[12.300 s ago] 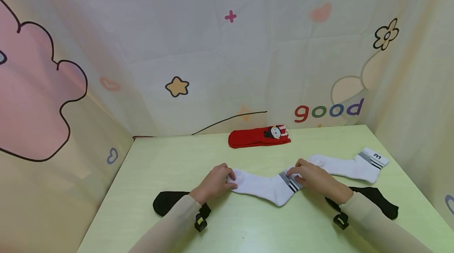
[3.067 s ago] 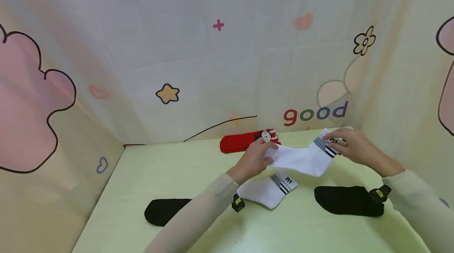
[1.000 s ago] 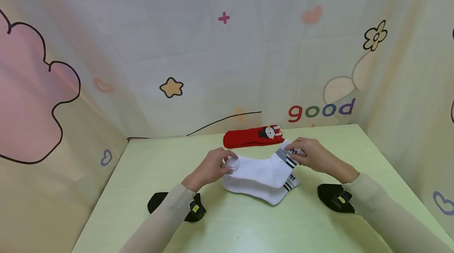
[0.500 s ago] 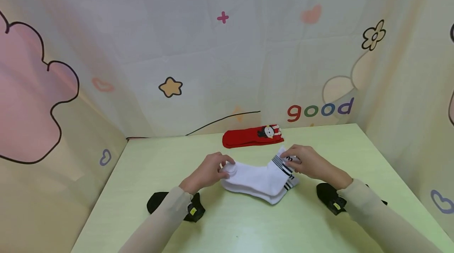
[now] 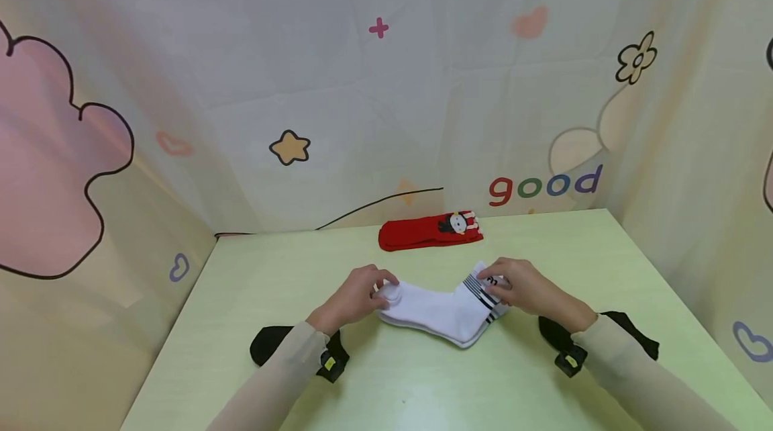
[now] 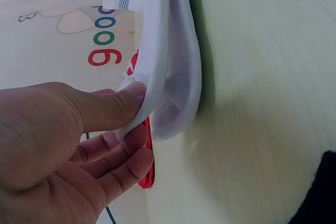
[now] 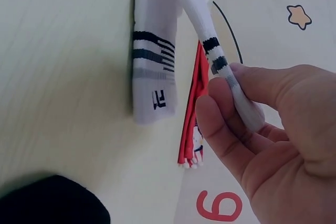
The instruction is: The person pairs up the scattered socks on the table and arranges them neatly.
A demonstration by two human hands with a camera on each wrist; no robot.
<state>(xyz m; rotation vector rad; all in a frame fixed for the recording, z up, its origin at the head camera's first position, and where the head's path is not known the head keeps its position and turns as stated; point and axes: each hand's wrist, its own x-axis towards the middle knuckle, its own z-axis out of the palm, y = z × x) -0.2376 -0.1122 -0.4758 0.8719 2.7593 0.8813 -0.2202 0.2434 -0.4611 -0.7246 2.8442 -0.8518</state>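
Observation:
A white ankle sock [image 5: 437,307] with black stripes at its cuff lies lined up over a matching white sock [image 7: 155,72]. My left hand [image 5: 353,297] pinches the upper sock's toe end between thumb and fingers. At the striped cuff, my right hand [image 5: 528,290] pinches the same sock. Both wrist views show a gap between the two socks at the held ends, the lower one resting on the table. In the head view only a thin edge of the lower sock shows along the front.
Behind the white socks lies a folded red sock [image 5: 413,234] with a cartoon figure. Black socks rest on the left [image 5: 268,344] and right [image 5: 634,330], partly hidden by my forearms. A printed curtain [image 5: 362,95] hangs behind the pale table [image 5: 410,384].
The right-hand white sock was lifted off the table, carried left and brought down over the other white sock. Over the last second both hands have lowered with it.

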